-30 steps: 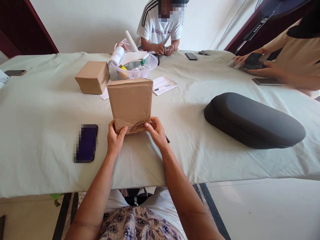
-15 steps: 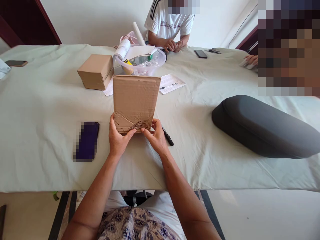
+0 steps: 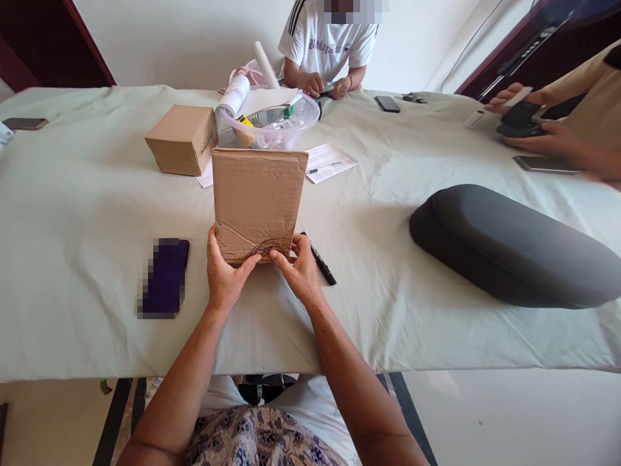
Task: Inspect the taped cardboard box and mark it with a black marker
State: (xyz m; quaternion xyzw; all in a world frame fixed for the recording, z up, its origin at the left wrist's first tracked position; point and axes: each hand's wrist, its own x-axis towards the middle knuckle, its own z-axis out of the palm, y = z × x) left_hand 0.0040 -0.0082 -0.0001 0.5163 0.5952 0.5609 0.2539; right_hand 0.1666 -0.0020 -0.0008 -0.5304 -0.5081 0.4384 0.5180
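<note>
Between my hands a brown cardboard box (image 3: pixel 257 200) is tilted up, its broad face toward me. Dark curved pen lines mark the lower part of that face. My left hand (image 3: pixel 228 275) grips the lower left side, thumb along the bottom edge. At the lower right corner my right hand (image 3: pixel 301 268) holds on in the same way, its thumb close to the other. Most fingers of both hands are hidden behind the box. A black marker (image 3: pixel 319 260) lies on the cloth just right of my right hand.
A purple-screened phone (image 3: pixel 163 278) lies left; a dark grey padded case (image 3: pixel 509 246) sits right. Behind the box are another carton (image 3: pixel 182 139), a plastic basin (image 3: pixel 291 134) of odds and ends, and papers (image 3: pixel 334 162). One person (image 3: pixel 330 45) sits opposite; another person's hands (image 3: pixel 543 129) hold a dark object.
The view has shifted slightly. My hands keep the same hold on the box. At the right, a co-worker's hands with a dark object and a phone on the table now show.
</note>
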